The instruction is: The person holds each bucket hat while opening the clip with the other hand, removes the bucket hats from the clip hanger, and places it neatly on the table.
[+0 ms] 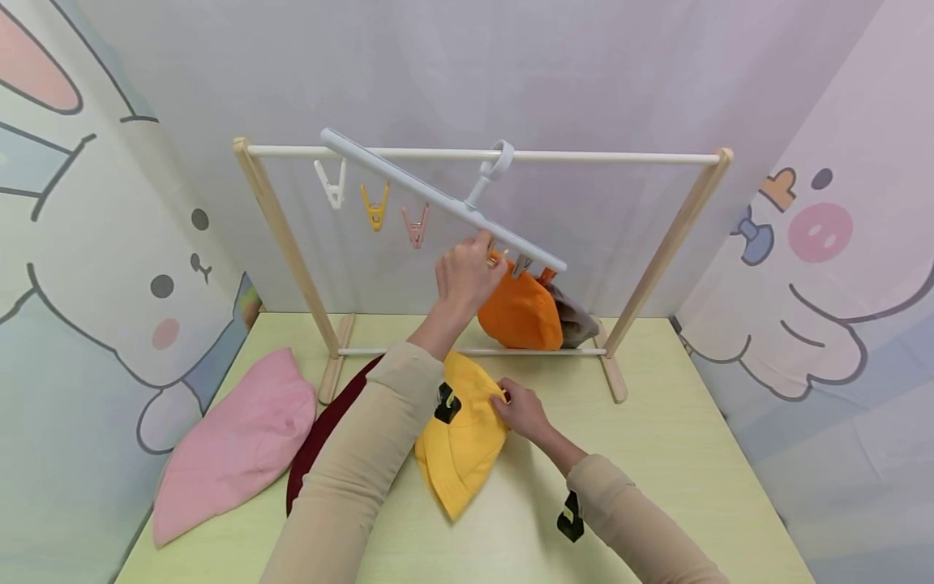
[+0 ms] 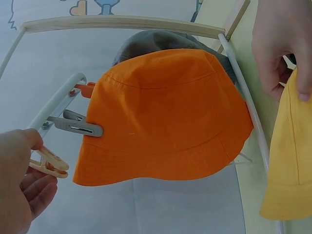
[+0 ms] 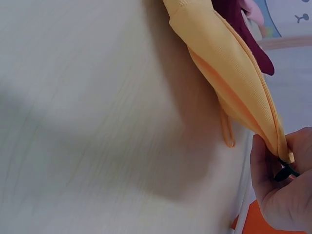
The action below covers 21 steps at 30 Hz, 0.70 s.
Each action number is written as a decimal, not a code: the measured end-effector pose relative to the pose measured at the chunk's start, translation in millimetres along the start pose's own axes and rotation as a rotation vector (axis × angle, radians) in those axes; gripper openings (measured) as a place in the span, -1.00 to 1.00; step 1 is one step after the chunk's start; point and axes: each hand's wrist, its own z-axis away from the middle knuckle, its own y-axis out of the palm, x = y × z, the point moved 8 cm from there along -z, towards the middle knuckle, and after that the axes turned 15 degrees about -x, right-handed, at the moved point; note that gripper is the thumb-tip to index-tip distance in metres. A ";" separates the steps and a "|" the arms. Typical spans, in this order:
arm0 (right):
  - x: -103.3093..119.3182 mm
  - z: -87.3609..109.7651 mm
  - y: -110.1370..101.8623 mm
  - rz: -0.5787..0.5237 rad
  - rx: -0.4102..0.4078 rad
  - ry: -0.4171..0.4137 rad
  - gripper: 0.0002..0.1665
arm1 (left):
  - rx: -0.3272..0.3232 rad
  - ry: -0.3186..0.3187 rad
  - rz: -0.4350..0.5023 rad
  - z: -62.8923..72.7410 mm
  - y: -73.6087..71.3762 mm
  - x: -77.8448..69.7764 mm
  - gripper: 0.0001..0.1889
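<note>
My left hand (image 1: 465, 272) pinches a pale peach clothespin (image 2: 52, 163) on the light blue clip hanger (image 1: 409, 182), which hangs tilted, right end low. Nothing sits between that pin's jaws. Beside it, a grey clip (image 2: 80, 127) grips the brim of an orange bucket hat (image 2: 161, 117). Behind hangs a grey hat (image 2: 146, 45), near an orange-red clip (image 2: 87, 89). Lower down, my right hand (image 1: 524, 412) pinches the edge of a yellow bucket hat (image 1: 467, 442), raised partly off the table. A small dark piece (image 3: 285, 171) shows at those fingers.
A wooden rack with a white top rail (image 1: 620, 156) carries the hanger. White (image 1: 334, 191), yellow (image 1: 375, 209) and pink (image 1: 416, 227) clothespins hang along its raised left end. A pink hat (image 1: 241, 442) and a maroon hat (image 1: 321, 434) lie on the table (image 1: 657, 487) at left.
</note>
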 end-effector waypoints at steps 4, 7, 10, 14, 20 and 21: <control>-6.5 1.4 0.7 0.008 0.005 0.010 -0.89 | 0.006 -0.004 0.009 0.2 -0.4 -0.4 -0.82; -11.9 3.4 2.0 0.024 0.016 0.015 -0.89 | 0.006 -0.007 0.016 0.2 -0.6 -0.7 -0.83; -15.8 5.5 3.0 0.046 0.024 0.012 -0.89 | 0.008 -0.008 0.012 0.3 -0.8 -0.4 -0.83; -18.8 7.5 3.0 0.085 0.021 0.000 -0.88 | 0.005 -0.007 0.008 0.3 -1.7 0.0 -0.83; -21.1 10.0 1.7 0.161 0.032 0.014 -0.85 | 0.005 -0.008 0.008 0.0 -1.3 -0.1 -0.84; -21.8 10.3 1.6 0.175 0.037 0.026 -0.85 | 0.007 -0.008 0.005 0.0 -1.1 -0.1 -0.83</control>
